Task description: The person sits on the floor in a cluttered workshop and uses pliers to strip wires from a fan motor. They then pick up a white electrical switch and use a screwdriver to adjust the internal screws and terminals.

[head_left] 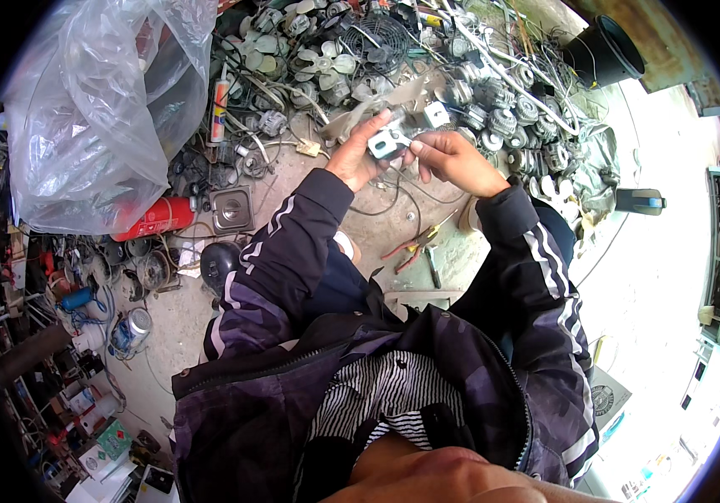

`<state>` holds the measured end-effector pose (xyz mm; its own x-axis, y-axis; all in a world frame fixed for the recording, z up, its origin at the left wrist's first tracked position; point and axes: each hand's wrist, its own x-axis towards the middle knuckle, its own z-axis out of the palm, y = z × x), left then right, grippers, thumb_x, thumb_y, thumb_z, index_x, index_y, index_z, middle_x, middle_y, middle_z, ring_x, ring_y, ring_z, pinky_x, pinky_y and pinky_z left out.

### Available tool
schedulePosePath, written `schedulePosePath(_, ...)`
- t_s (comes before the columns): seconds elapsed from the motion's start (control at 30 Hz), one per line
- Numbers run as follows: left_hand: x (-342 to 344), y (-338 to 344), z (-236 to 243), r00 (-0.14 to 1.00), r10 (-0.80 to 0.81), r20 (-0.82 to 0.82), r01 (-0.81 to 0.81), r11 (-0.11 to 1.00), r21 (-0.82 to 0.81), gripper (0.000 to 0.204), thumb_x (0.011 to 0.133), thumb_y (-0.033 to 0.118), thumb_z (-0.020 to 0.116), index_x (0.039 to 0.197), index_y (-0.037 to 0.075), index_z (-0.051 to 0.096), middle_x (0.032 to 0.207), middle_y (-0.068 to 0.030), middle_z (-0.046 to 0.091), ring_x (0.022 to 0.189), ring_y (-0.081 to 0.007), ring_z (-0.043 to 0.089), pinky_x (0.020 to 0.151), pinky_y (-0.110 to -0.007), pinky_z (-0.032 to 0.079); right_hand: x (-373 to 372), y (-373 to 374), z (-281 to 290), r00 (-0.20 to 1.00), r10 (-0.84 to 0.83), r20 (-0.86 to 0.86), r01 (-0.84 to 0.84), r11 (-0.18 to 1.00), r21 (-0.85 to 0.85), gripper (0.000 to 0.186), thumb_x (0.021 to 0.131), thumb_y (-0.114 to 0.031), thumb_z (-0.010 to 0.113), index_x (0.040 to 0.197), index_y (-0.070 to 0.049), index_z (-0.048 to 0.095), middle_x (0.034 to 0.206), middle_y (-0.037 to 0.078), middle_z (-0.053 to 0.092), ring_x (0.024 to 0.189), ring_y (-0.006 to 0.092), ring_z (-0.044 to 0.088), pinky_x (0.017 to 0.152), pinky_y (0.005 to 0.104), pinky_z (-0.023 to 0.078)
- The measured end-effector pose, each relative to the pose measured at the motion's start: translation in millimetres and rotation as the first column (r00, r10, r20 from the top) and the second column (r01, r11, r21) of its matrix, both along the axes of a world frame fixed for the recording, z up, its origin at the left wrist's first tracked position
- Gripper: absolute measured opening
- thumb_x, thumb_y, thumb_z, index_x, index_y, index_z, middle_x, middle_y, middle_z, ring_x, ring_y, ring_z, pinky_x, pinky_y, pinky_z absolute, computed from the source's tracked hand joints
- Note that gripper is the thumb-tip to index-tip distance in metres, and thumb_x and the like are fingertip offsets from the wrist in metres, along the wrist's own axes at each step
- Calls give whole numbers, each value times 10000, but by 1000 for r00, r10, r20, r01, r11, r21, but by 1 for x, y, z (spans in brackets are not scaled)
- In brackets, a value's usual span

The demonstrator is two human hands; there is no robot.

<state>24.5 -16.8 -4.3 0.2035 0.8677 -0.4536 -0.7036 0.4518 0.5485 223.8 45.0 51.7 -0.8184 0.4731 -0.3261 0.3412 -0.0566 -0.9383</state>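
Observation:
My left hand (357, 155) is closed around a small white-and-grey metal part (387, 144) with an opening in its face, held above the floor. At the part's right edge, the thumb and fingers of my right hand (458, 161) are pinched together. Whatever lies between those fingertips is too small to make out. Just beyond my hands sits another white-faced piece (436, 116), and I cannot tell whether it joins the held part. On the floor below my hands are pliers with red handles (416, 244) and a slim dark-handled tool (434, 268).
A heap of small electric motors (502, 124), fan blades (326, 63) and cables spreads ahead. Leftward are a clear plastic bag (104, 109), a sealant tube (220, 109), a red fire extinguisher (158, 218) and a metal pan (232, 209). A black bucket (603, 54) stands far right.

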Motion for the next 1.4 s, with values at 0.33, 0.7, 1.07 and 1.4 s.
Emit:
schedulePosePath(0.33,-2,4,-2,964,227,-137,-237,970,-62,438,787,470,732,1070,163,598,914,19,652,729,-92,620,482,-170,381,-20,-20,-9,885,-384,-264,426,896,126,165,923,-91,573,1062,-3,591,795,-14,605,757,47,536,702,219,459)
schedulePosePath(0.7,28,3,-25,955,269,-124,-286,945,-161,353,785,448,743,981,177,630,851,31,657,675,-85,639,417,-155,366,-28,-23,-35,912,-303,-276,402,523,752,311,701,67,628,1003,-3,627,940,129,620,781,293,617,684,347,492)
schedulePosePath(1.07,42,9,-4,895,368,-250,-398,914,-79,841,718,466,796,1249,116,245,1034,-6,556,861,-65,590,546,-186,452,-27,-17,-33,804,-420,-422,588,447,674,180,758,10,705,924,-9,638,819,90,624,742,193,586,681,289,456)
schedulePosePath(1.4,27,-4,13,955,234,-180,-251,965,-77,992,630,563,818,1271,45,265,922,-21,591,604,-76,595,496,-187,376,-25,-22,-27,858,-445,-255,472,490,733,188,773,4,665,960,8,657,789,38,649,650,80,542,605,234,457)
